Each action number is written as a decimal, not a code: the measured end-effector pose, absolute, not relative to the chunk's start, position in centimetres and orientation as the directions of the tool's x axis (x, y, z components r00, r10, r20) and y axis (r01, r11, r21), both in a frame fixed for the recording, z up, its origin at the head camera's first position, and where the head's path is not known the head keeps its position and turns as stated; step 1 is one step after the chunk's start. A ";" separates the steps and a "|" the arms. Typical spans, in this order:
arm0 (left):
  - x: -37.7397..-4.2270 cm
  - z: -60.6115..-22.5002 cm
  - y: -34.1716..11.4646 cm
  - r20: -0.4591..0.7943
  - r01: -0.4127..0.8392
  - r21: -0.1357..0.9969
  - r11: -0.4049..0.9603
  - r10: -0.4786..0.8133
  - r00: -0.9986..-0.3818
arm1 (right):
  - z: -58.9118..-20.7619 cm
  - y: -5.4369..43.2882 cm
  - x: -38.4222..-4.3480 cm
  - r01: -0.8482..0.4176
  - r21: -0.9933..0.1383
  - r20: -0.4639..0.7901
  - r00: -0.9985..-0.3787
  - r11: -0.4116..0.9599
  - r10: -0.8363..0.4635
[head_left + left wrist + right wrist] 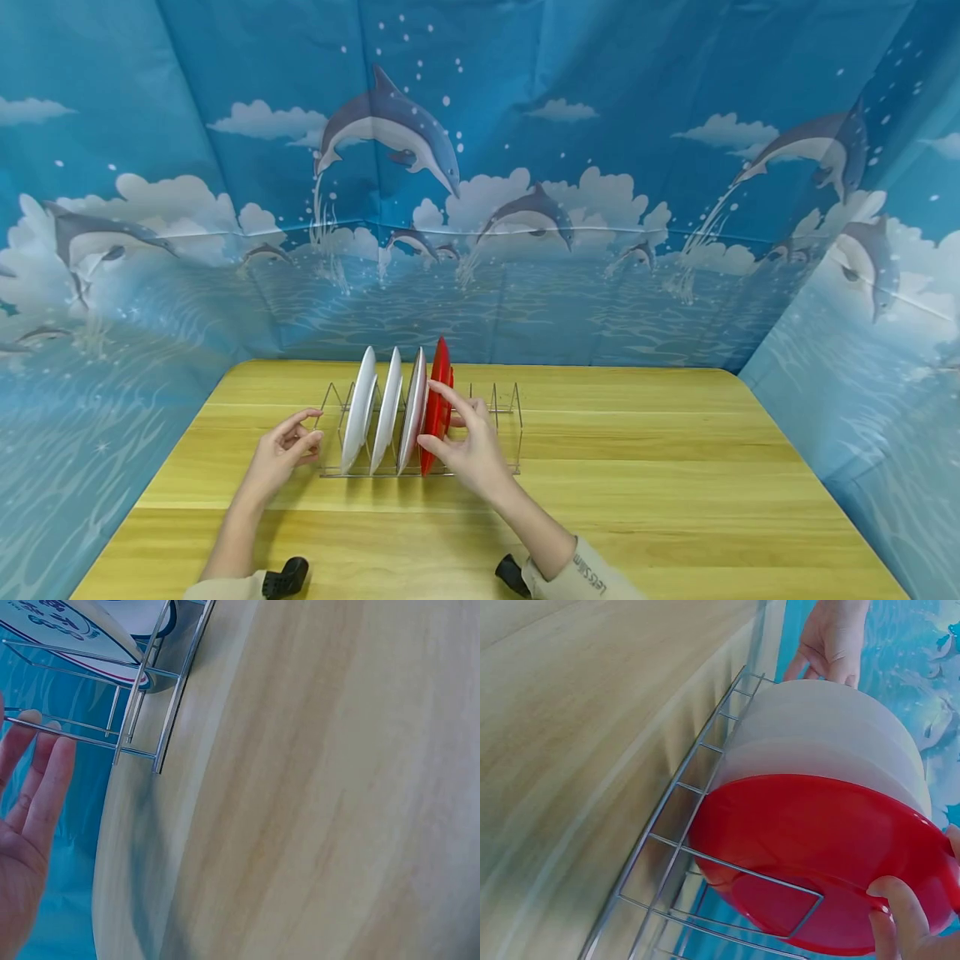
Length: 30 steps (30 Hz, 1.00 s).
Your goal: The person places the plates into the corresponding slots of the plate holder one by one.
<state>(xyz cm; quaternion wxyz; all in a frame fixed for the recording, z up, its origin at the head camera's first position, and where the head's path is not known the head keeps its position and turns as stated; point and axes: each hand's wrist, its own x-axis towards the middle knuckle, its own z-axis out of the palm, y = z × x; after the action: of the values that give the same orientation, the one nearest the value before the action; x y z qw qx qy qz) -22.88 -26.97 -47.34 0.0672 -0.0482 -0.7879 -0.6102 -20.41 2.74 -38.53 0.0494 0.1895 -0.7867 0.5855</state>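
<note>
A wire dish rack [516, 433] on the table holds three white plates and a red plate [438, 400], all standing on edge. My right hand [476, 454] pinches the red plate, thumb and index at its left side, other fingers behind its right. Those fingers press its underside [802, 832] in the right wrist view. At the rack's left end, my left hand [279, 454] holds the end wire with its fingertips. In the left wrist view, its fingers [52, 776] touch that wire; the thumb is hidden. The leftmost white plate [358, 412] shows blue markings there.
The wooden table [675, 500] extends right of the rack and towards me. A blue dolphin-print curtain [600, 317] hangs behind and at both sides. Right of the red plate stand bare rack wires. Black devices [287, 577] sit at both wrists.
</note>
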 end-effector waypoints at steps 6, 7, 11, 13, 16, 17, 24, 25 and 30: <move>-22.8 -47.5 -27.1 0.177 0.168 0.953 0.251 -0.013 -0.984 | -40.6 2.7 -21.0 -0.395 -0.886 0.331 -0.906 0.243 -0.264; -22.8 -47.5 -27.1 0.180 0.171 0.953 0.251 -0.013 -0.984 | -40.7 2.9 -21.0 -0.400 -0.885 0.333 -0.901 0.237 -0.277; -22.8 -47.6 -27.0 0.187 0.179 0.952 0.248 -0.006 -0.982 | -40.8 3.8 -21.0 -0.399 -0.900 0.345 -0.899 0.179 -0.269; -22.8 -47.6 -27.0 0.188 0.181 0.952 0.246 -0.004 -0.982 | -41.1 4.6 -21.1 -0.427 -0.888 0.396 -0.898 0.169 -0.190; -22.9 -47.6 -27.0 0.185 0.178 0.954 0.242 -0.006 -0.983 | -42.0 5.8 -21.5 -0.507 -0.811 0.526 -0.850 0.292 -0.015; -22.9 -47.6 -27.0 0.185 0.177 0.954 0.242 -0.007 -0.983 | -42.4 6.2 -21.6 -0.513 -0.782 0.562 -0.826 0.354 0.043; -22.9 -47.5 -27.1 0.185 0.179 0.955 0.236 -0.004 -0.983 | -44.8 8.3 -22.0 -0.328 -0.740 0.538 -0.812 0.587 0.224; -22.8 -47.5 -27.0 0.185 0.178 0.956 0.234 -0.006 -0.983 | -45.0 8.3 -22.1 -0.297 -0.749 0.510 -0.829 0.592 0.229; -22.7 -47.5 -26.9 0.180 0.173 0.956 0.235 -0.009 -0.984 | -45.5 8.3 -22.3 -0.199 -0.786 0.410 -0.876 0.586 0.254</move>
<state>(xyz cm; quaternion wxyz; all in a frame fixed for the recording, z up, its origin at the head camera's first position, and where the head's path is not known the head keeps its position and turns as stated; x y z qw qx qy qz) -22.74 -26.90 -47.49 0.0738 -0.0527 -0.7823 -0.6163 -22.28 8.29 -45.48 0.2485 -0.0161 -0.8551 0.4548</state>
